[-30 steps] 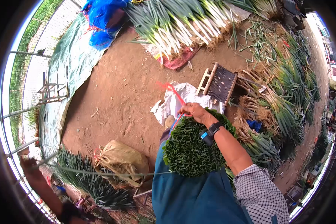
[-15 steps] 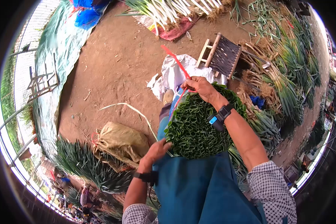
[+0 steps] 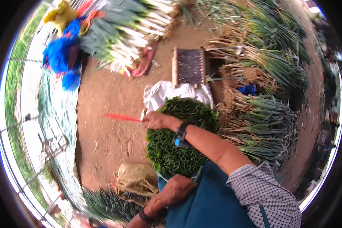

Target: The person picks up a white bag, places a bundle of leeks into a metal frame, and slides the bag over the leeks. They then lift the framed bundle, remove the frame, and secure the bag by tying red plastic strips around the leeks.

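Observation:
A thick round bundle of green leaves (image 3: pixel 178 148), its packed ends facing up, rests against the blue apron (image 3: pixel 216 197) at my lap. At the bundle's far left edge, my right hand (image 3: pixel 155 121) pinches a red plastic strip (image 3: pixel 121 117), whose loose end sticks out to the left. My left hand (image 3: pixel 178 189) is closed at the near edge of the bundle, against the apron. A pale strip shows beside its fingers, but what they grip is hidden.
A low wooden stool (image 3: pixel 190 66) with a dark woven seat stands beyond a white sack (image 3: pixel 161 93). Piled leeks (image 3: pixel 262 117) line the right, and more leeks (image 3: pixel 129 36) lie far left. A tan sack (image 3: pixel 136 178) sits near left, beside a pale tarp (image 3: pixel 59 114).
My view has turned, shifting the scene. My right hand still holds the red strip, which now points left instead of away. My left hand has moved from the bundle's left side to its near edge.

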The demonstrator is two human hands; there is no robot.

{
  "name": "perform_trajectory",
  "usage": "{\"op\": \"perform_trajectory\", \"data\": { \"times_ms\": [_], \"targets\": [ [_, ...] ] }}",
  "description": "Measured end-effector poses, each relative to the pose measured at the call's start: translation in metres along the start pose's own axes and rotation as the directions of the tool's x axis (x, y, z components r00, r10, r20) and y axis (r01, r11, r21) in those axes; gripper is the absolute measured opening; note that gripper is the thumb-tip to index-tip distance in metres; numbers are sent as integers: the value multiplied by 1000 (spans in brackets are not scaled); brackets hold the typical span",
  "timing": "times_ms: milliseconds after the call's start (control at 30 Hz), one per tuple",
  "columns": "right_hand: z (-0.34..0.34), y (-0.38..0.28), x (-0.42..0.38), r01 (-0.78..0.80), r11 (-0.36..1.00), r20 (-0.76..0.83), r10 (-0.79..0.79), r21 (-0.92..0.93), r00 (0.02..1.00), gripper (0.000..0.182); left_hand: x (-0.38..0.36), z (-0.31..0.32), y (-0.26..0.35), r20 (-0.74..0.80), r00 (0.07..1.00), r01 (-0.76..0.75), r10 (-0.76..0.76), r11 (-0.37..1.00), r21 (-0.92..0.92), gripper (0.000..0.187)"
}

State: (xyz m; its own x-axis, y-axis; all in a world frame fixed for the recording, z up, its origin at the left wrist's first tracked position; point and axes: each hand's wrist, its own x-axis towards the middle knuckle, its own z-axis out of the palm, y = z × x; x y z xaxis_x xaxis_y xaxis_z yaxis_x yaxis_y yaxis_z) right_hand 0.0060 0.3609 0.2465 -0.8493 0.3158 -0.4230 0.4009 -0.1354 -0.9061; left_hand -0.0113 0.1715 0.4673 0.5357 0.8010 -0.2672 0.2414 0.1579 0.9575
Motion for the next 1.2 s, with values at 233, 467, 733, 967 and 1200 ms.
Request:
{"op": "perform_trajectory", "data": {
  "times_ms": [233,467,733,967,1200],
  "targets": [
    [-20,3,-33,16,990,66,-25,137,998,24,5,-104,163,-579,800,-398,154,860,-321,30],
    [-40,-7,-14,-165,980,309,123,113,943,21,-306,-304,132,-922,386,-489,-38,839,-240,17],
    [-61,-26,-2,-380,837,405,213,395,889,21,-352,-200,-46,-934,17,956,-358,-269,120,42],
    [-62,-30,4,-475,794,420,310,379,853,28,9,-105,-97,-656,675,511,-337,855,86,79],
    [-63,-26,7,-493,789,371,362,366,855,26,50,-99,-156,-712,664,394,-231,917,70,45]
  ]
}}
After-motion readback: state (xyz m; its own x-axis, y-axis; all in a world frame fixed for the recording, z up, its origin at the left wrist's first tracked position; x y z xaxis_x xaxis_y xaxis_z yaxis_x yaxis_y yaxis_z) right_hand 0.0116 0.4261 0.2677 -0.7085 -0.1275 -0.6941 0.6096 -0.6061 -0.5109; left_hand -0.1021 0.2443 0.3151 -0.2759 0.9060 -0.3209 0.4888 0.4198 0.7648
